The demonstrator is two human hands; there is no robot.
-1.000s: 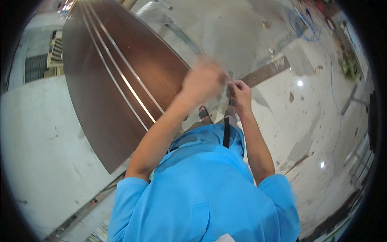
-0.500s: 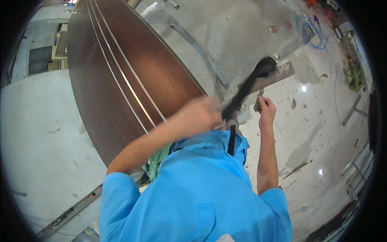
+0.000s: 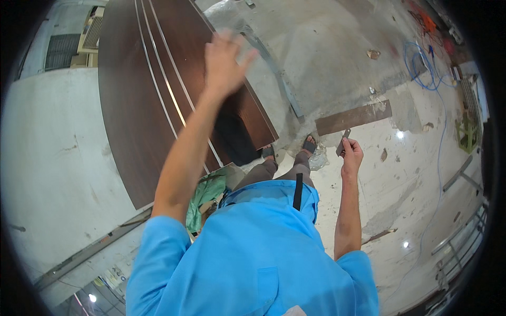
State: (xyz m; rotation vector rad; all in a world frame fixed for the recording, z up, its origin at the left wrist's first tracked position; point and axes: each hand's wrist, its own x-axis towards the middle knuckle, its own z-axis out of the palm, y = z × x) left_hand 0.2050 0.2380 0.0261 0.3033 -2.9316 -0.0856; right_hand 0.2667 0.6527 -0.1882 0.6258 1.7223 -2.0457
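My left hand [image 3: 226, 66] is raised over the right edge of a long dark brown wood-look panel [image 3: 134, 131], its fingers spread and blurred. Just below it, a black cloth-like piece [image 3: 234, 137] lies across the panel's near end; I cannot tell whether it touches the hand. Three pale metallic strips run along the panel's length. Off to the right, away from the panel, my right hand [image 3: 351, 158] pinches a small flat dark-grey piece [image 3: 342, 143] with a rounded end that looks to have a hole in it.
The panel rests over a large whitish surface [image 3: 52, 147]. A crumpled green cloth [image 3: 205, 197] sits by its near end. On the stained floor are a brown board strip [image 3: 356, 117], a long grey strip [image 3: 287, 95], clear plastic [image 3: 319, 158], and a blue hose [image 3: 421, 71]. Metal frames line the far right.
My left hand has moved up and forward over the panel, and its fingers have spread. The black piece, swung out to the right before, now lies on the panel. My right hand has hardly moved.
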